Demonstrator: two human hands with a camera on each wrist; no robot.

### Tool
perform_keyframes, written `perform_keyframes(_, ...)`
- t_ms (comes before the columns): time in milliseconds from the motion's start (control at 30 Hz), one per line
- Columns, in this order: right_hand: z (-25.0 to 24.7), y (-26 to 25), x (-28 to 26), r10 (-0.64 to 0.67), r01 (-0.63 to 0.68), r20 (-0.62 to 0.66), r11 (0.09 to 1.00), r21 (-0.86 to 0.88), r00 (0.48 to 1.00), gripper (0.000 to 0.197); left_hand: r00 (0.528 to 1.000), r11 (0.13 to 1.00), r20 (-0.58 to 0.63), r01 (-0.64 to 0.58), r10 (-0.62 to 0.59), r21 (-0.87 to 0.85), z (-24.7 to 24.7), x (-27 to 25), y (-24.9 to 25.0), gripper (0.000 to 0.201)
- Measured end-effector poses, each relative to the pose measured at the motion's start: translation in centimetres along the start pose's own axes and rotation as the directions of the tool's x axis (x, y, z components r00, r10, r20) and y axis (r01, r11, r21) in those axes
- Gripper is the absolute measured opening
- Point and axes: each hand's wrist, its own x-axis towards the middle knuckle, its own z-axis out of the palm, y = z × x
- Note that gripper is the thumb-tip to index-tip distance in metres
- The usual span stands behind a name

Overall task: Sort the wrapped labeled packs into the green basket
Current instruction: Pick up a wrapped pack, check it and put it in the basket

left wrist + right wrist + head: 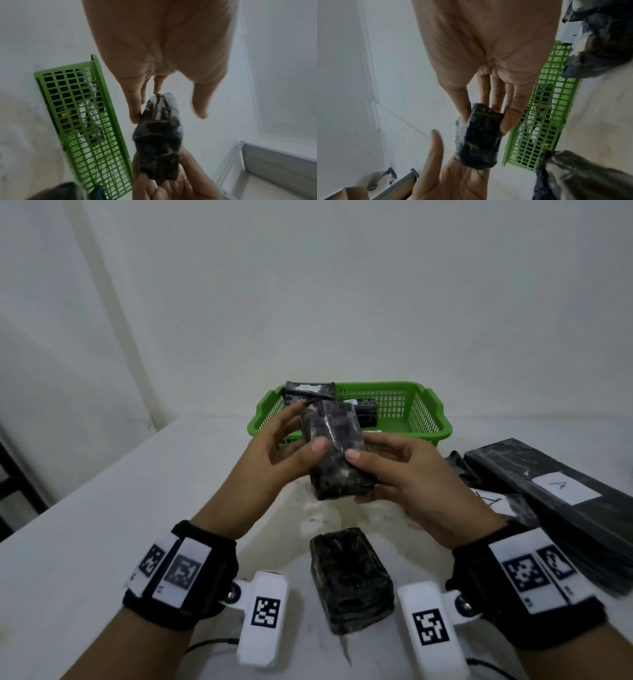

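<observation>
Nearest the person, 1 black wrapped pack (351, 578) lies on the white bench (68, 559) between the 2 wrists, untouched; no label shows on its upper face.

Above it, both hands hold a second black wrapped pack (337, 451) clear of the bench, just short of the basket. The left hand (270, 470) has its thumb on the upper face and its fingers (135, 108) against the far side, grasping the pack. The right hand (407, 474) grasps the same pack, thumb on top and fingers (510, 119) curled round its right edge. The pack is tilted, its far end raised toward the basket. No label is visible on it from any view; the wrap is glossy and blurred, so a label on the hidden face cannot be ruled out.

To the right on the bench lies a long black wrapped pack (561, 508) bearing a white label marked "A" (565, 487), with more black-wrapped material beneath and beside it.

Beyond the hands stands the green basket (428, 419) on the bench. Inside are 2 black packs: one (310, 392) propped at the rear left corner with a white label on top, another (366, 410) lower, behind the held pack.
</observation>
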Motion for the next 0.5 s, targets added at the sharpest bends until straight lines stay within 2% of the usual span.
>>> perform_keyframes(100, 0.01, 0.05, 0.12, -0.045, 0.044, -0.036, 0.999, -0.016, 0.998, 0.045, 0.993, 1.0, -0.118, -0.019, 0.02, 0.006, -0.11, 0.27, -0.05, 0.067)
perform_keyframes(200, 0.11, -0.24, 0.13, 0.005, -0.005, -0.002, 1.0, 0.017, 1.0, 0.057, 0.988, 0.997, -0.135, -0.077, 0.079, 0.02, -0.44, 0.26, -0.21, 0.059)
perform_keyframes(333, 0.14, -0.79, -0.2, 0.094, -0.099, 0.083, 0.994, 0.053, 0.992, 0.044, 0.988, 0.987, -0.047, -0.144, 0.147, 0.067, -0.4, -0.02, -0.16, 0.051)
perform_keyframes(433, 0.3, -0.59, -0.08, 0.028, -0.033, 0.057, 0.996, 0.084, 0.998, 0.048, 0.987, 0.981, 0.04, -0.16, 0.157, 0.107, -0.39, -0.23, 0.08, 0.055)
perform_keyframes(500, 0.16, -0.31, 0.19, -0.021, 0.02, 0.016, 0.993, 0.112, 1.0, 0.06, 0.991, 0.982, 0.092, -0.111, 0.098, 0.155, -0.53, -0.34, 0.19, 0.071)
